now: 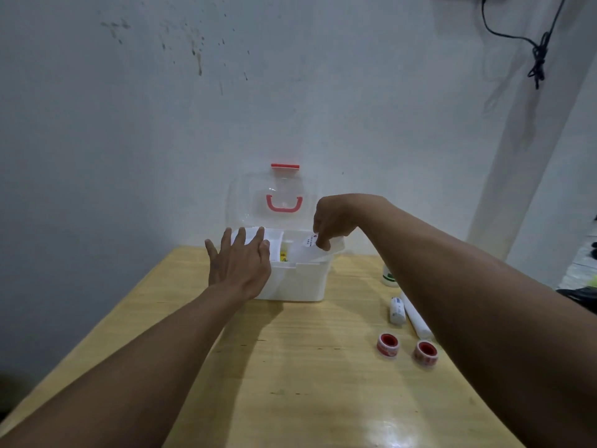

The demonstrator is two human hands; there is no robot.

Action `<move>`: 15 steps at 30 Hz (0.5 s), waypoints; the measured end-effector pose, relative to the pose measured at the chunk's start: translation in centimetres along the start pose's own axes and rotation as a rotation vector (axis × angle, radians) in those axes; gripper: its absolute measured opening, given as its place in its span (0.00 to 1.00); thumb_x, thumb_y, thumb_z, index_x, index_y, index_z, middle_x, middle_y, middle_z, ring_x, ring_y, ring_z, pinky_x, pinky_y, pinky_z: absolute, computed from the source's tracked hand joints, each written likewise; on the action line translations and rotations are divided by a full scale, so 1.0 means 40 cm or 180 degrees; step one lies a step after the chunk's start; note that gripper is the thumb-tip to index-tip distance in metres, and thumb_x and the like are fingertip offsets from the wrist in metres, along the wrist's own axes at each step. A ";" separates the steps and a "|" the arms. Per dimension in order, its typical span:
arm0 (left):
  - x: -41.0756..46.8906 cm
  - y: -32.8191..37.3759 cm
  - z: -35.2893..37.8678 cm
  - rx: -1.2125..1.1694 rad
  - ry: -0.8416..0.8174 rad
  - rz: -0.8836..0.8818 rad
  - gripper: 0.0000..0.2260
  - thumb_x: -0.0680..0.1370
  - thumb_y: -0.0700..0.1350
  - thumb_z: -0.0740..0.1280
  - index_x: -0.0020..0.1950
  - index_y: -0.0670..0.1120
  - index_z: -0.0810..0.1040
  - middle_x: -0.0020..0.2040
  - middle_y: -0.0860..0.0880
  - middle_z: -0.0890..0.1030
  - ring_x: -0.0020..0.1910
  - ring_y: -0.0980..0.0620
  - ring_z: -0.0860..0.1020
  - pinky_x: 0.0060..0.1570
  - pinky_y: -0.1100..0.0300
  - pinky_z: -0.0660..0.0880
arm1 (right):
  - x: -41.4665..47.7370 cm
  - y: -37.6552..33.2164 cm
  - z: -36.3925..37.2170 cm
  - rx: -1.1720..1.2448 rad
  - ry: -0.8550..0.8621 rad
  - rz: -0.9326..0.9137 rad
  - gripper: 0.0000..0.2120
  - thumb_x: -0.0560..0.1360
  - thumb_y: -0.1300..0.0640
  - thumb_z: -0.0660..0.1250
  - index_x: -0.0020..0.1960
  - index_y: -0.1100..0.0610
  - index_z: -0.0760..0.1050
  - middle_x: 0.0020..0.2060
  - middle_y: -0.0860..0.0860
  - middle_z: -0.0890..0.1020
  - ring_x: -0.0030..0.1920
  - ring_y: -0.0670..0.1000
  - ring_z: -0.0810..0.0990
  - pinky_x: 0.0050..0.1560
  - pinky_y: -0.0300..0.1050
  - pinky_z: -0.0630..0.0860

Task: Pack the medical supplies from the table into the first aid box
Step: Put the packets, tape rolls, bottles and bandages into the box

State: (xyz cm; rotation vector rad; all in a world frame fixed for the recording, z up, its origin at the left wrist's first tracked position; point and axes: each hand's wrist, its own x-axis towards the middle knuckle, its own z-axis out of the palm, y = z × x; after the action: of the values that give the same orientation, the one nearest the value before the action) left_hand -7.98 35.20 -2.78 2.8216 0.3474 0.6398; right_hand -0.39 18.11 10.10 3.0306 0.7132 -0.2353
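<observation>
While a white packet (311, 250) is pinched in the right hand's (329, 221) fingers (321, 244) over the first aid box (297, 282), it could be caught on the inner tray (334, 245) rim and dropped. The box could be shifted unless steadied by the left hand (240, 266), laid flat with fingers spread wide. Something yellow (283, 255) is seen inside. 2 tape rolls (387, 345), a bandage roll (398, 311) and a bottle (389, 276) are left on the bench (290, 367).

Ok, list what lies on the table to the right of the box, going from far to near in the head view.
White bottle → wrapped bandage roll → left red tape roll → right red tape roll. The long white roll alongside the bandage is left out, since it overlaps in depth.
</observation>
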 end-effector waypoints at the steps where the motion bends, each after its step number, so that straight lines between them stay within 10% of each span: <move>1: 0.000 0.000 0.001 -0.0001 0.0011 0.0001 0.24 0.83 0.56 0.41 0.80 0.57 0.57 0.80 0.46 0.60 0.80 0.43 0.49 0.75 0.36 0.42 | 0.004 -0.003 0.001 -0.0040 -0.0041 -0.0022 0.22 0.63 0.52 0.77 0.56 0.56 0.78 0.50 0.52 0.83 0.48 0.55 0.83 0.50 0.50 0.83; 9: -0.003 0.001 0.000 -0.0021 0.0038 -0.0013 0.24 0.84 0.56 0.42 0.80 0.57 0.56 0.79 0.46 0.60 0.80 0.43 0.49 0.75 0.36 0.42 | 0.042 -0.037 0.035 -0.0154 -0.0238 -0.0119 0.11 0.66 0.53 0.76 0.34 0.54 0.74 0.39 0.51 0.79 0.43 0.54 0.82 0.38 0.43 0.78; 15: 0.000 -0.001 0.008 -0.0029 0.0124 -0.0011 0.24 0.84 0.56 0.44 0.79 0.56 0.58 0.79 0.47 0.61 0.80 0.44 0.51 0.75 0.36 0.42 | 0.062 -0.040 0.044 0.0150 -0.0428 -0.0136 0.24 0.64 0.54 0.78 0.59 0.59 0.81 0.57 0.52 0.82 0.51 0.54 0.84 0.50 0.47 0.83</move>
State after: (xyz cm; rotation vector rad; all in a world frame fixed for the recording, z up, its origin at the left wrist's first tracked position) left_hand -7.86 35.17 -3.06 2.8026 0.3555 0.6949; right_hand 0.85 20.56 7.99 3.0094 0.7730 -0.4583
